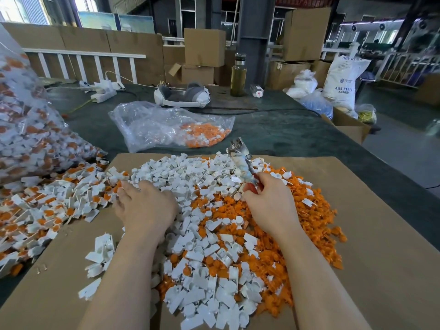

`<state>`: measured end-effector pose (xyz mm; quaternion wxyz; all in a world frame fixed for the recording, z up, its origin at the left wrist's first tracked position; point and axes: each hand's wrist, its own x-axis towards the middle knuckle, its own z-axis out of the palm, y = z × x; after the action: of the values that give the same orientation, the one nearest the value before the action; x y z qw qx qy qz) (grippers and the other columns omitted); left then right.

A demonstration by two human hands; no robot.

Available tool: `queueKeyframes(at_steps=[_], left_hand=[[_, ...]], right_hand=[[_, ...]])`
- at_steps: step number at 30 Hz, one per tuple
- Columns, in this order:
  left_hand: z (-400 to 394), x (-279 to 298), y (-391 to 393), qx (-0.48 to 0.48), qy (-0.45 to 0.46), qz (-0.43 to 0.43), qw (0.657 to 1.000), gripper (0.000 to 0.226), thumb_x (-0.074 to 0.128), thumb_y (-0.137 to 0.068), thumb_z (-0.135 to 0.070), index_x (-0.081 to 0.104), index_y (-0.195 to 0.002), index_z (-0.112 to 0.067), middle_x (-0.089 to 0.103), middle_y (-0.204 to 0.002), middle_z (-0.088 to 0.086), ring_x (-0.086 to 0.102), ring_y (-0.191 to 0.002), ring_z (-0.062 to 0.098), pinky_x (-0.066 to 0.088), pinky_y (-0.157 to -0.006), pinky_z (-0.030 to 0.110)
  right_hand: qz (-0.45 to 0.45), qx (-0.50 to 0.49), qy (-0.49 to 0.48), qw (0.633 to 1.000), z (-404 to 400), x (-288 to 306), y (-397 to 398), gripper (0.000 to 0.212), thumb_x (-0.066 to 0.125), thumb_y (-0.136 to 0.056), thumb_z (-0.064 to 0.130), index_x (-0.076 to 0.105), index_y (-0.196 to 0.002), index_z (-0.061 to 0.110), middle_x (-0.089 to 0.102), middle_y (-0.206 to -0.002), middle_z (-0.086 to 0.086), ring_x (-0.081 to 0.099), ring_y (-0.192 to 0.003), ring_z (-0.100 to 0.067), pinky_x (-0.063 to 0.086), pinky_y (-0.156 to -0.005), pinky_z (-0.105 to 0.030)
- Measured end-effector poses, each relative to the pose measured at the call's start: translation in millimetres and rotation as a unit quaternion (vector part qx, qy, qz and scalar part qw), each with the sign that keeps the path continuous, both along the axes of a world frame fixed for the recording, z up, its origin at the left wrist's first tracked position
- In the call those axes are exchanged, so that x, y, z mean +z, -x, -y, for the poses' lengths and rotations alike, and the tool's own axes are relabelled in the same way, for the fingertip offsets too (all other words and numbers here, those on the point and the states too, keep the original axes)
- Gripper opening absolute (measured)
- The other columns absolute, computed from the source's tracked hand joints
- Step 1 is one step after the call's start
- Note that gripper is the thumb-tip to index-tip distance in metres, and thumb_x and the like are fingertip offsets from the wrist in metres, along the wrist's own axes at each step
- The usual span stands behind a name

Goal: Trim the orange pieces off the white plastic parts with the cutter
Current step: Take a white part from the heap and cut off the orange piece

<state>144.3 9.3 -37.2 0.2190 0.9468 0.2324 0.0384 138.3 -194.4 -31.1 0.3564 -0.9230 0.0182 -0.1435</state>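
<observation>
A big heap of white plastic parts (190, 177) and cut-off orange pieces (314, 210) covers the cardboard sheet (381, 258). To the left lies a pile of uncut white parts with orange pieces attached (54, 210). My right hand (269, 203) grips the red handles of the cutter (240, 160), whose metal jaws point up and away. My left hand (142, 206) lies palm down at the left edge of the heap, fingers reaching into the parts; what they touch is hidden.
A large clear bag of uncut parts (28, 129) stands at the left. A half-empty clear bag (166, 127) lies beyond the heap. A white headset (182, 95), a power strip (104, 92) and a bottle (238, 77) sit farther back. Cardboard boxes stand at the right edge.
</observation>
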Motion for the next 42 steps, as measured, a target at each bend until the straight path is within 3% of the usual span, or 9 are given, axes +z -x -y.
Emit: queueKeyframes(at_steps=[8,11,16,22,26,28,31,36,42], left_hand=[[15.7,-3.6,-0.5,-0.074,-0.017,0.036,0.996,0.046,0.036,-0.101,-0.032,0.043,-0.141,-0.010,0.039,-0.151,0.015,0.031,-0.142,0.033,0.021,-0.115,0.048],[12.3,-3.1,-0.7,-0.060,-0.006,0.047,0.997,0.051,0.038,-0.101,-0.037,0.040,-0.143,-0.007,0.035,-0.153,0.018,0.030,-0.142,0.036,0.021,-0.115,0.049],[2.6,-8.0,-6.0,-0.070,0.027,-0.014,0.997,0.067,0.032,-0.101,-0.053,0.032,-0.148,-0.005,0.021,-0.159,0.023,0.020,-0.147,0.038,0.020,-0.119,0.052],[10.8,-11.6,-10.4,-0.165,0.075,-0.006,0.984,0.057,0.037,-0.101,-0.051,0.041,-0.137,-0.007,0.040,-0.145,0.018,0.044,-0.130,0.036,0.040,-0.105,0.050],[22.5,-8.0,-6.5,-0.212,0.108,0.017,0.971,0.030,0.039,-0.102,-0.045,0.044,-0.118,-0.020,0.048,-0.130,0.009,0.053,-0.106,0.020,0.041,-0.080,0.034],[24.1,-5.8,-4.9,-0.178,0.101,0.049,0.978,0.038,0.040,-0.101,-0.047,0.048,-0.127,-0.020,0.051,-0.131,0.011,0.053,-0.113,0.022,0.043,-0.091,0.037],[14.7,-4.4,-3.5,-0.073,0.012,0.092,0.993,0.057,0.039,-0.099,-0.052,0.041,-0.142,-0.014,0.040,-0.147,0.020,0.035,-0.137,0.037,0.026,-0.112,0.050],[-4.9,-11.1,-6.7,-0.043,-0.009,0.003,0.999,0.071,0.031,-0.099,-0.061,0.031,-0.148,-0.010,0.012,-0.162,0.025,0.008,-0.151,0.037,0.005,-0.120,0.052],[-2.4,-12.9,-12.8,-0.077,-0.011,0.041,0.996,0.061,0.033,-0.100,-0.055,0.043,-0.143,-0.013,0.036,-0.154,0.014,0.027,-0.145,0.033,0.015,-0.118,0.051]], right_hand=[[0.003,-0.004,0.000,1.000,-0.4,-1.2,-0.5,0.017,0.057,-0.089,0.027,0.052,-0.073,0.026,0.055,-0.064,0.007,0.048,-0.052,-0.009,0.030,-0.045,-0.021],[0.001,-0.004,0.001,1.000,-0.5,-0.7,-0.6,0.017,0.057,-0.089,0.027,0.052,-0.073,0.027,0.055,-0.064,0.008,0.048,-0.052,-0.009,0.030,-0.045,-0.020],[0.000,-0.006,0.006,1.000,-1.3,-0.6,-1.1,0.017,0.058,-0.089,0.028,0.052,-0.073,0.027,0.056,-0.066,0.008,0.050,-0.054,-0.010,0.030,-0.046,-0.020],[-0.001,-0.006,0.002,1.000,-0.6,-1.0,-1.1,0.014,0.058,-0.089,0.027,0.055,-0.075,0.026,0.058,-0.066,0.007,0.051,-0.054,-0.009,0.032,-0.046,-0.020],[0.002,-0.010,-0.003,1.000,-0.5,-0.8,-1.2,0.014,0.057,-0.089,0.026,0.056,-0.075,0.025,0.058,-0.065,0.006,0.049,-0.053,-0.010,0.030,-0.045,-0.020],[0.003,-0.012,-0.004,1.000,-0.2,-0.9,-0.9,0.013,0.057,-0.089,0.027,0.057,-0.076,0.025,0.059,-0.065,0.006,0.050,-0.052,-0.010,0.030,-0.045,-0.020],[0.001,-0.014,-0.004,1.000,0.2,-0.6,-0.7,0.015,0.057,-0.090,0.026,0.056,-0.074,0.025,0.059,-0.065,0.005,0.049,-0.053,-0.010,0.030,-0.046,-0.020],[-0.001,-0.010,-0.005,1.000,0.2,0.3,-0.2,0.013,0.057,-0.090,0.027,0.056,-0.077,0.027,0.061,-0.069,0.005,0.054,-0.057,-0.011,0.033,-0.047,-0.020],[-0.001,-0.015,0.002,1.000,0.1,0.5,-0.6,0.017,0.057,-0.090,0.026,0.052,-0.074,0.029,0.061,-0.070,0.007,0.055,-0.059,-0.011,0.035,-0.048,-0.021]])
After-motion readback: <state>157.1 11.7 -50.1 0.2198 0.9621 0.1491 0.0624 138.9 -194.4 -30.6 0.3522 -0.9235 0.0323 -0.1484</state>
